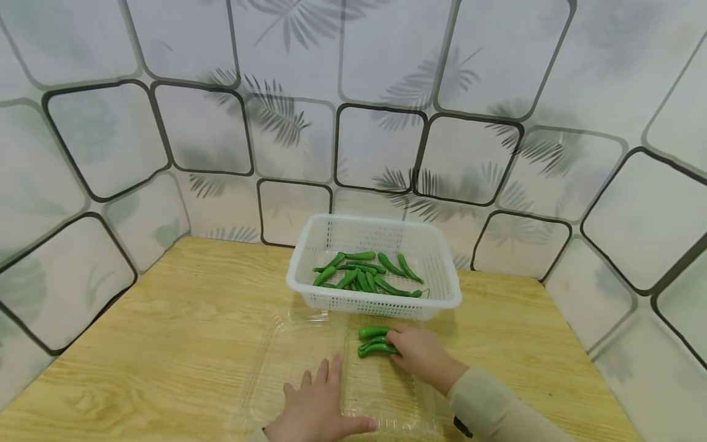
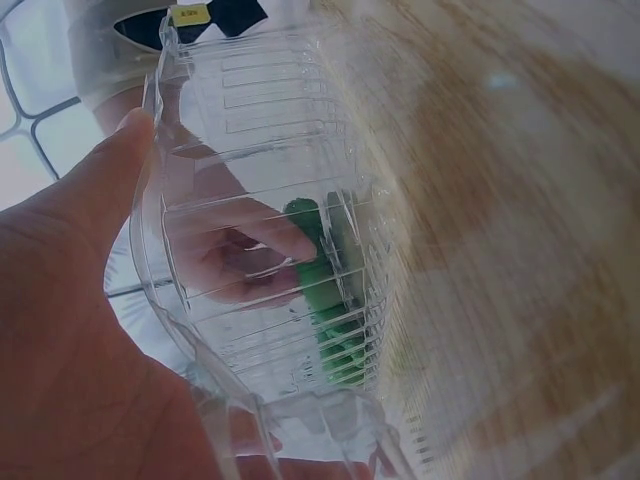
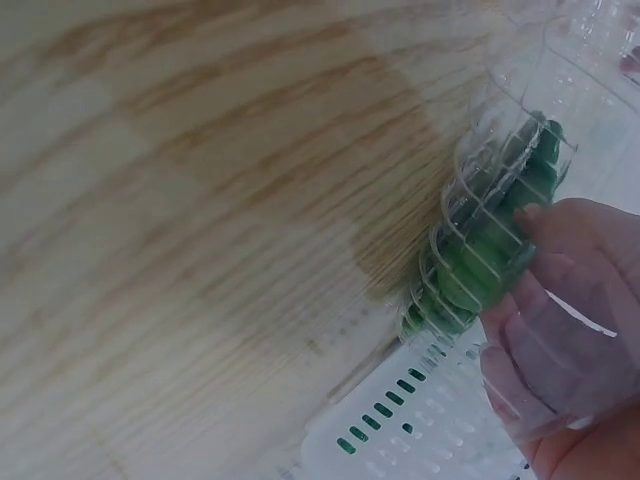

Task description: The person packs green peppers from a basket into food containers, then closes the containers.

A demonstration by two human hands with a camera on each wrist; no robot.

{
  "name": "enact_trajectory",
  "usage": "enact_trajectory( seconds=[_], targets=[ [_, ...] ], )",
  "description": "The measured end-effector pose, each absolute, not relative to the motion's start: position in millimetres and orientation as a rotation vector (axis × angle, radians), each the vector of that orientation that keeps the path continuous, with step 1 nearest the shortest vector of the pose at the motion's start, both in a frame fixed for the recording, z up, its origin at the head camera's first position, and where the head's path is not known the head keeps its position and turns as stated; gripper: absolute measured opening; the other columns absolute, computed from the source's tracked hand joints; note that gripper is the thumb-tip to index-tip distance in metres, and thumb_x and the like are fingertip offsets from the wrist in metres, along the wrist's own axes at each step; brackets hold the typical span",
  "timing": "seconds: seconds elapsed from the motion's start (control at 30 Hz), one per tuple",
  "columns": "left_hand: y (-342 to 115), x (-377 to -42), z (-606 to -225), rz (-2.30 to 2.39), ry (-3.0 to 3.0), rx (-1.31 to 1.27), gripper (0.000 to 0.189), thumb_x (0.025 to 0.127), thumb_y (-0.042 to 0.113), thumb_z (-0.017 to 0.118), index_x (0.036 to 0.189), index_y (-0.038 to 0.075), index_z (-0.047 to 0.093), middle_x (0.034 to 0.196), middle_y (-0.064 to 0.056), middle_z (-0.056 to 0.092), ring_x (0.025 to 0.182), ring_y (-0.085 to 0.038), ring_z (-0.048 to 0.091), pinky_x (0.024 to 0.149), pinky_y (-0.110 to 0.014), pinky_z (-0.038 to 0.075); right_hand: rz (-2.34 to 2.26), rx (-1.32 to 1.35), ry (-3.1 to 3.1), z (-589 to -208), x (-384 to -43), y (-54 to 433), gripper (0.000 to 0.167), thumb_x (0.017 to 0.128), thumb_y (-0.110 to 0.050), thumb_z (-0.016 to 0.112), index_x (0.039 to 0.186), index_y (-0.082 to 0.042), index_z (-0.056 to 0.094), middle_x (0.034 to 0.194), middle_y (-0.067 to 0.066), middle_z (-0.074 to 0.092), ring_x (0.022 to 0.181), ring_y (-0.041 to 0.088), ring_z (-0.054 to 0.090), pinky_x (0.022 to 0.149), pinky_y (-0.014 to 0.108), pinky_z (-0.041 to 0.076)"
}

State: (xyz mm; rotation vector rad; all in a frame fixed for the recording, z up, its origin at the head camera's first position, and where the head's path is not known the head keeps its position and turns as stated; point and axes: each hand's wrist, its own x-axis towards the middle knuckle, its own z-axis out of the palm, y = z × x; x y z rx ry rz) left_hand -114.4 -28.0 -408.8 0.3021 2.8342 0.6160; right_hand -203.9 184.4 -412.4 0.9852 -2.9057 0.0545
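A clear plastic clamshell box [image 1: 381, 393] lies unfolded on the table, its two halves side by side. Several green chili peppers [image 1: 375, 348] lie crosswise at the far end of its right half. My right hand [image 1: 422, 356] reaches into that half, fingers curled, holding a pepper at its right end; through the clear wall, the left wrist view shows a fingertip on a green pepper [image 2: 318, 285]. Over the near middle of the box my left hand [image 1: 315, 405] spreads its fingers. Its thumb [image 2: 130, 140] touches the box rim in the left wrist view.
Behind the box stands a white perforated plastic basket [image 1: 372, 298] with several more green chili peppers [image 1: 361, 273] inside. The wooden table [image 1: 166, 331] meets a patterned backdrop [image 1: 375, 147] at the back and sides.
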Motion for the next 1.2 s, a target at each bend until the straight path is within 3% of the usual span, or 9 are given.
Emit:
enact_trajectory(
  seconds=[0.77, 1.03, 1.2],
  targets=[
    [-28, -116, -410, 0.608, 2.825, 0.303, 0.119, 0.059, 0.082, 0.059, 0.142, 0.0, 0.032, 0.135, -0.027, 0.043, 0.115, -0.056, 0.041, 0.079, -0.079, 0.023, 0.151, 1.0, -2.815, -411, -205, 184, 0.018, 0.08, -0.02, 0.074, 0.091, -0.013, 0.063, 0.085, -0.002, 0.056, 0.075, 0.014, 0.057, 0.061, 0.029, 0.048],
    [-28, -116, -412, 0.604, 2.824, 0.295, 0.12, 0.058, 0.083, 0.058, 0.142, 0.0, 0.033, 0.135, -0.026, 0.043, 0.115, -0.056, 0.041, 0.078, -0.079, 0.023, 0.359, 0.998, -2.456, -395, -215, 184, 0.012, 0.08, -0.01, 0.073, 0.086, -0.013, 0.063, 0.08, -0.005, 0.056, 0.069, 0.008, 0.055, 0.056, 0.023, 0.046],
    [-28, -116, -412, 0.604, 2.828, 0.288, 0.12, 0.058, 0.082, 0.059, 0.141, 0.001, 0.034, 0.134, -0.026, 0.044, 0.115, -0.055, 0.041, 0.079, -0.078, 0.024, 0.522, 0.883, -2.447, -383, -232, 185, 0.014, 0.081, -0.01, 0.072, 0.093, -0.01, 0.064, 0.092, 0.002, 0.059, 0.084, 0.017, 0.058, 0.067, 0.032, 0.049]
  ],
)
